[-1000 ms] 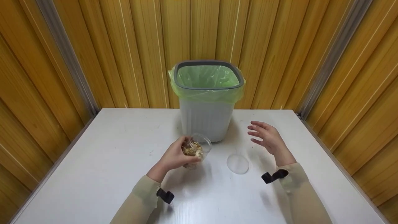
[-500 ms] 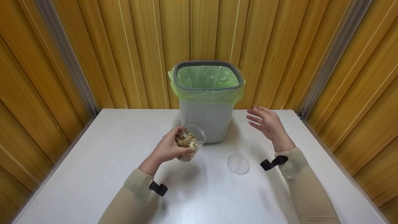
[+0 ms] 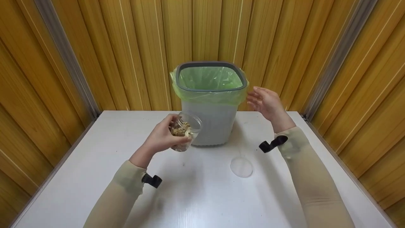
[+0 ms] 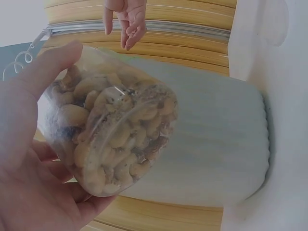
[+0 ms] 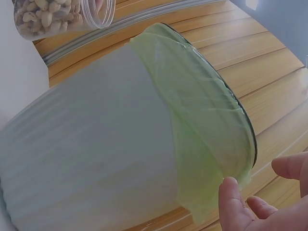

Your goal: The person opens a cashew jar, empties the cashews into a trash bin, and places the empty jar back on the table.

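Observation:
A clear plastic jar (image 3: 193, 122) of nuts is held in my left hand (image 3: 160, 134), thumb on the near side and fingers round the far side. Its lidless mouth tilts up and to the right, in front of the bin. Pale nuts (image 4: 122, 139), cashews among them, show through the base and wall in the left wrist view. My right hand (image 3: 267, 103) hovers beside the green bag (image 3: 210, 96) on the bin's right, fingers loosely bent, with nothing in it. In the right wrist view, the fingertips are close to the bag's edge; whether they touch it I cannot tell.
The pale grey bin (image 3: 210, 123), lined with the green bag under a dark rim (image 3: 212, 63), stands at the back of the white table (image 3: 202, 196). A round clear lid (image 3: 241, 167) lies flat right of centre. Wood-patterned walls (image 3: 139, 57) enclose the table.
My left hand has lifted the jar up and to the left, off the table. My right hand has risen from above the table to the side of the bin's bag. The lid stays put.

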### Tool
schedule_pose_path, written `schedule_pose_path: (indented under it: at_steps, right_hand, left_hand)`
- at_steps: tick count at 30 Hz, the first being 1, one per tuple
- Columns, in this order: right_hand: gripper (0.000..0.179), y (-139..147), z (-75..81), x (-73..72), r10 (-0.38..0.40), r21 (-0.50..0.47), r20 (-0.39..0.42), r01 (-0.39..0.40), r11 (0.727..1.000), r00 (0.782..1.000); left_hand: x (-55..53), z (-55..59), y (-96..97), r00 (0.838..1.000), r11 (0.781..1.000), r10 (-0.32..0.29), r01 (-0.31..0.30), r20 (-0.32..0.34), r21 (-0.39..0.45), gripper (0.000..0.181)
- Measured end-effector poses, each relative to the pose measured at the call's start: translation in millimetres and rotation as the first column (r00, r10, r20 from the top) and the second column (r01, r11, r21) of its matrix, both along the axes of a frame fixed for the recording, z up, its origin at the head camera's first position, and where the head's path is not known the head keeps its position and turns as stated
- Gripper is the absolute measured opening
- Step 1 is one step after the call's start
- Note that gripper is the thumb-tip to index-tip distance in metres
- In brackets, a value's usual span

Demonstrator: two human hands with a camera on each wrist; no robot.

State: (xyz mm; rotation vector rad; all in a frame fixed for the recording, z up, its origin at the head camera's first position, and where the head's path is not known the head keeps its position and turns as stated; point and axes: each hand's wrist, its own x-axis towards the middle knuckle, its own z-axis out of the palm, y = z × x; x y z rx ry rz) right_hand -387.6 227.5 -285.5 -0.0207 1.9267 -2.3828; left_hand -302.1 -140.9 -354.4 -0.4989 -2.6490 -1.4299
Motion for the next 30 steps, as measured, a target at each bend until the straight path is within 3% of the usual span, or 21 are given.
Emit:
schedule_pose_path:
  at_steps: [6,13,18,30]
  right_hand:
    - [0.027,-12.2,17.3,-7.8,-0.003,-0.044,0.047,0.005,0.999,0.999]
    - [0.047,-24.0,28.3,-17.1,-0.028,-0.013,0.063,0.029,0.999,0.998]
    - [0.051,-28.9,28.7,-21.4,-0.021,0.022,0.064,0.019,1.000,0.998]
    - [0.045,-32.9,24.3,-22.3,-0.059,-0.040,0.051,0.061,0.997,0.997]
  left_hand:
    - [-0.9,21.4,-6.0,1.000,0.999,-0.003,0.002,-0.014,-0.035,0.082]
    - [-2.9,44.7,-11.8,1.000,0.998,-0.009,0.007,-0.028,-0.059,0.078]
    - [-4.3,58.6,-16.3,0.999,0.997,0.006,-0.009,-0.034,-0.081,0.076]
    - [-10.8,98.0,-21.7,0.996,0.991,0.047,-0.056,-0.076,-0.118,0.081]
